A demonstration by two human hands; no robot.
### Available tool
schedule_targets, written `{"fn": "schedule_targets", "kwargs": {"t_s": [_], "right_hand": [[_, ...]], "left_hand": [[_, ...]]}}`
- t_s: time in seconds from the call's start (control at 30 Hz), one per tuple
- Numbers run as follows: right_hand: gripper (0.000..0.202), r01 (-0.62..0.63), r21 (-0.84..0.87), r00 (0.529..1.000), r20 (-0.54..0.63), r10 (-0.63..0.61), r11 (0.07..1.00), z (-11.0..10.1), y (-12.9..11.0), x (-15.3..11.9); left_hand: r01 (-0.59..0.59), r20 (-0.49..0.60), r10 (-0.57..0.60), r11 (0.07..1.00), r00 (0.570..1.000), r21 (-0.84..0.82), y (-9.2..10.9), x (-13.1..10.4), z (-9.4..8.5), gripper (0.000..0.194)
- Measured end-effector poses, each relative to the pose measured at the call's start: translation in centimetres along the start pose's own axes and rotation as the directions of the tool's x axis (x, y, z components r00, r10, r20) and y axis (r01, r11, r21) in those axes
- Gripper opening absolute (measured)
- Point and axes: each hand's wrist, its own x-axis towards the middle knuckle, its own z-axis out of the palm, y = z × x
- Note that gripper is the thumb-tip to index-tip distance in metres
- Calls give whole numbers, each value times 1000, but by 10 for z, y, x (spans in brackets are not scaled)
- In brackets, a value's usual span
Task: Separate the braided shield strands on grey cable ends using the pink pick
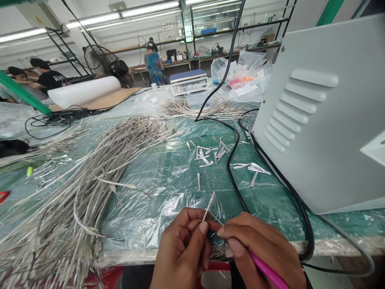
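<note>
Near the table's front edge, my left hand (186, 245) is closed, pinching a slim silvery strip (209, 204) between thumb and fingers. The strip points up and flares at its top; whether it belongs to a cable is hidden by the fingers. My right hand (261, 245), just beside it, grips a pink-handled tool (267, 271). A thin, pale, needle-like length (217, 219) runs from the right fingertips to the strip; I cannot tell whether it is the tool's tip or a wire. Several similar silvery scraps (206, 154) lie beyond the hands.
A large bundle of grey cables (111, 160) covers the left side, with another bundle (204, 107) farther back. A white vented metal box (325, 120) stands at right. A black cord (236, 148) crosses the plastic-covered green table (144, 216). Other people are in the background.
</note>
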Motion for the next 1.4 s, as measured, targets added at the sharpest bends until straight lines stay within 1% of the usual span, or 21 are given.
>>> {"fn": "schedule_targets", "kwargs": {"t_s": [0.13, 0.27, 0.33, 0.43, 0.53, 0.63, 0.7, 0.8, 0.9, 1.07, 1.2, 1.3, 1.4], "right_hand": [[19, 9, -61, 1000, -21, -11, 998, 1, -1, -1], [19, 51, -132, 999, 19, -49, 990, 2, 1, -3], [21, 44, -146, 999, 31, -40, 988, 3, 2, -5], [22, 14, -102, 1000, -14, -15, 995, 5, 3, -6], [19, 1, -49, 997, -71, -5, 999, 5, 1, -6], [19, 10, -40, 998, -60, -12, 999, 3, -1, -6], [20, 41, -39, 999, -26, -42, 998, 3, -1, -5], [20, 62, -31, 998, -9, -62, 998, 3, 1, -4], [20, 53, -9, 999, 2, -53, 999, 3, 3, -2], [21, 100, 6, 995, 24, -100, 995, 1, 4, -1], [21, 90, -33, 996, 22, -89, 995, 3, 3, -3], [21, 62, -24, 998, 9, -62, 998, 5, 2, -3], [21, 30, -9, 1000, 7, -30, 1000, 6, 2, -2]], "left_hand": [[-9, 14, 8, 1000, 1000, 19, 0, 0, -1, 17], [26, 26, -28, 998, 999, 56, 1, 1, -2, 20], [16, 12, -17, 998, 1000, 62, 1, 1, -3, 19], [-16, -11, 17, 998, 1000, 63, -2, 1, -3, 18], [-9, 14, 8, 996, 1000, 84, -4, 0, -4, 19], [-1, 30, -1, 997, 1000, 77, -5, 0, -4, 19], [1, 20, -2, 999, 1000, 52, -4, 0, -3, 18], [8, 1, -8, 1000, 1000, 13, -2, -1, -1, 16], [3, -13, -3, 1000, 1000, 12, -2, -2, 1, 14], [-14, -12, 14, 1000, 1000, -2, -3, -2, 0, 15], [-19, -5, 19, 1000, 1000, 8, -3, -1, 0, 16], [-43, -8, 43, 998, 999, 35, -4, -1, 0, 16], [-51, 9, 50, 998, 999, 27, -5, -1, -1, 14]]}}
